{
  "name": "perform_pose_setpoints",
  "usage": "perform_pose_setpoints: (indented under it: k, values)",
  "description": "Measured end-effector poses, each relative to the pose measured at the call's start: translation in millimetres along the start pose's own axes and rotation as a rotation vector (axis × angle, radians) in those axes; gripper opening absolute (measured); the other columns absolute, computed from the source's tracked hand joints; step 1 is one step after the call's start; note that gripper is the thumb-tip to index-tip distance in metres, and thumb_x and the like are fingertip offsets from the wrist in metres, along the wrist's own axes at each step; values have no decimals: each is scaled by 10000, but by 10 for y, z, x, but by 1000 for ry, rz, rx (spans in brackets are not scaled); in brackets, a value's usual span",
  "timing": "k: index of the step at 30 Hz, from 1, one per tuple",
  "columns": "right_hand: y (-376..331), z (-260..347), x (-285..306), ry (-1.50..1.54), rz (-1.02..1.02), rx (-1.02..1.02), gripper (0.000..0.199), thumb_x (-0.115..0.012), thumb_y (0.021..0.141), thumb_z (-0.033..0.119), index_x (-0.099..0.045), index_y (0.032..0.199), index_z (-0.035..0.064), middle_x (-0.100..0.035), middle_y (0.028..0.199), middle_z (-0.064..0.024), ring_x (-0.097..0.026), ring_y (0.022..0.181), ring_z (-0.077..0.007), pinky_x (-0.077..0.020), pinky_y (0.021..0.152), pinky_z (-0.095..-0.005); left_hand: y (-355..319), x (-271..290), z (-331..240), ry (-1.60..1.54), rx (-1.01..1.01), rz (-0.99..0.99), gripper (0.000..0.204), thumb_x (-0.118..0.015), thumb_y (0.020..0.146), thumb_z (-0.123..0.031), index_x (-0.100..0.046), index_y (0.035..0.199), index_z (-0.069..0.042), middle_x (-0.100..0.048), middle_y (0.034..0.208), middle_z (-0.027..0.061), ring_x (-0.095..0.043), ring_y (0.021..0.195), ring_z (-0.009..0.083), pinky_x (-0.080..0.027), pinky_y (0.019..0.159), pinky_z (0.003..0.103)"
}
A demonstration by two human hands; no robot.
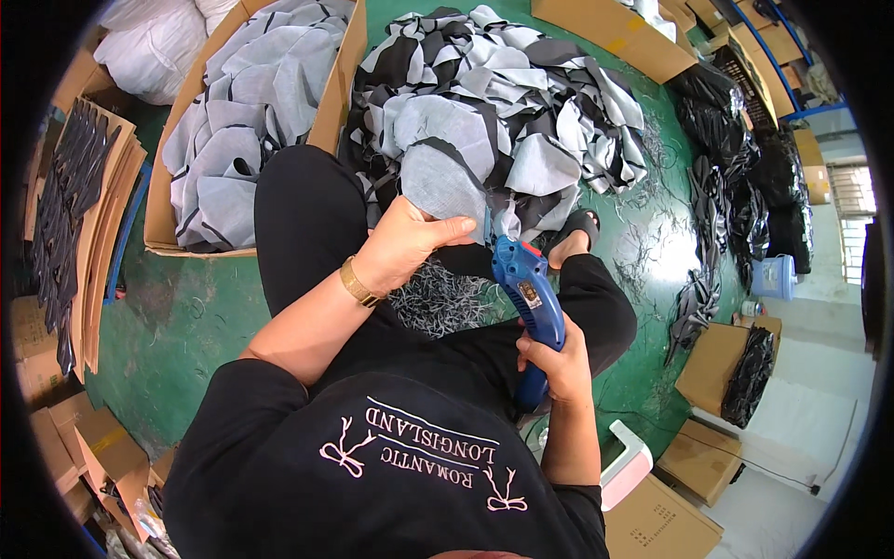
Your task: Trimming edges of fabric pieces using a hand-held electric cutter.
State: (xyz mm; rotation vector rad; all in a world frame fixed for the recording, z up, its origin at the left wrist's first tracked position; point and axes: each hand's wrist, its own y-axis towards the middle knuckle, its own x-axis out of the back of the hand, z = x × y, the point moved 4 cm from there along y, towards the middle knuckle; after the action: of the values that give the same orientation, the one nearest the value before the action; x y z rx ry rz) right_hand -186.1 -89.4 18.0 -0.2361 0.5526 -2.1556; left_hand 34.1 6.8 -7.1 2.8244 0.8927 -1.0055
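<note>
My right hand [557, 359] is wrapped round the handle of a blue electric fabric cutter [531, 289], whose head points away from me. My left hand [410, 240] pinches a rounded grey fabric piece [445, 182] with a dark edge, thumb on top. The cutter's tip sits right beside the fabric's edge, close to my left thumb; whether the blade touches the cloth I cannot tell. Just beyond lies a big heap of grey and black fabric pieces [484, 70]. Thin dark trimmings [438, 298] lie on the floor between my legs.
At the left stands a cardboard box [337, 116] filled with similar grey pieces [270, 88]. Dark strips hang over stacked cardboard [112, 186] at the far left. Black plastic bags [717, 121], a light blue bucket [773, 278] and cartons [700, 456] line the right side of the green floor.
</note>
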Motion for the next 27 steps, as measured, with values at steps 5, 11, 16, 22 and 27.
perform_pose_setpoints:
  k: [5,11,16,22,27]
  values:
    - [23,12,3,34,50,-11,343,-680,713,18,-533,1016,-47,-577,745,-63,-569,564,-141,-475,513,-273,-48,-6,-145,216,57,55,295,-676,830,-33,-586,1111,-31,-638,1003,38,-623,887,127,-537,767,288]
    - [188,355,-30,87,-43,127,377,-704,693,74,-547,1010,-55,-554,727,-59,-558,548,-151,-464,502,-257,-76,-83,-44,197,149,106,271,-669,835,-36,-599,1097,-21,-650,993,36,-626,885,114,-530,782,270]
    - [446,477,-194,-246,-156,293,511,-842,643,198,-571,1019,-17,-601,765,-18,-561,650,-84,-465,583,-234,-139,-220,97,104,153,214,302,-673,846,-69,-602,1135,-25,-657,1012,29,-626,891,98,-519,787,244]
    - [528,298,-248,-185,-106,276,462,-785,707,155,-572,1073,-32,-601,821,-34,-568,696,-101,-481,612,-258,-108,-213,150,26,76,-8,399,-698,842,-105,-552,1207,-37,-633,1080,26,-604,947,99,-485,801,253]
    - [265,208,-24,61,-105,224,350,-721,739,104,-564,1018,-36,-579,764,-59,-583,620,-143,-482,562,-266,-39,-122,71,-89,4,-80,360,-702,829,-82,-575,1165,-48,-646,1024,15,-610,888,97,-483,728,236]
